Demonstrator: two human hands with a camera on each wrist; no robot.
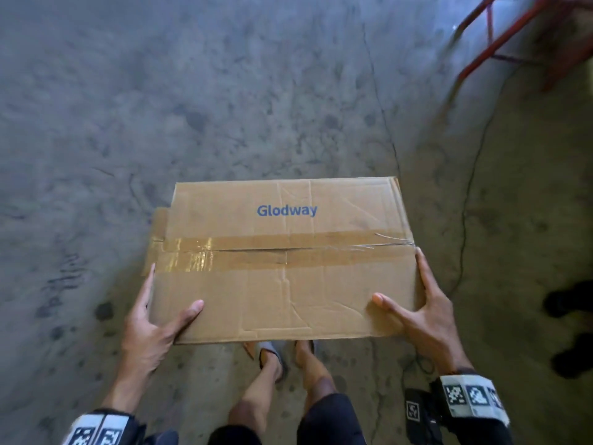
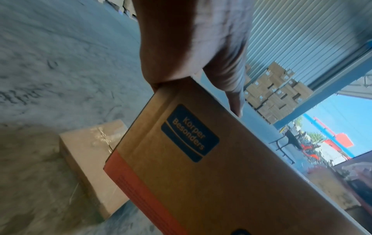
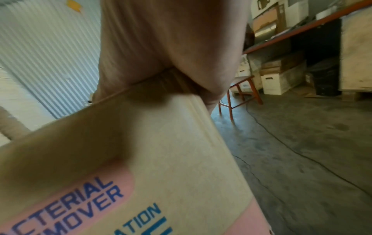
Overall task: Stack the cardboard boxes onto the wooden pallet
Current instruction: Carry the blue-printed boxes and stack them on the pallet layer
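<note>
I hold a brown cardboard box [image 1: 282, 261] level in front of me, above my feet. It is marked "Glodway" and taped along its top seam. My left hand [image 1: 160, 322] grips its near left corner, thumb on top and index finger along the side. My right hand [image 1: 423, 316] grips the near right corner the same way. In the left wrist view the left hand [image 2: 181, 47] clamps the box's labelled side [image 2: 201, 174]. In the right wrist view the right hand [image 3: 161, 47] clamps the printed side [image 3: 161, 151]. No wooden pallet is in view.
A second taped box [image 2: 90, 167] lies on the concrete floor to my left. Stacked cartons [image 2: 275, 90] stand by the corrugated wall. A red metal frame [image 1: 513, 33] and a floor cable [image 1: 468, 203] are on my right, near two dark shapes [image 1: 568, 303].
</note>
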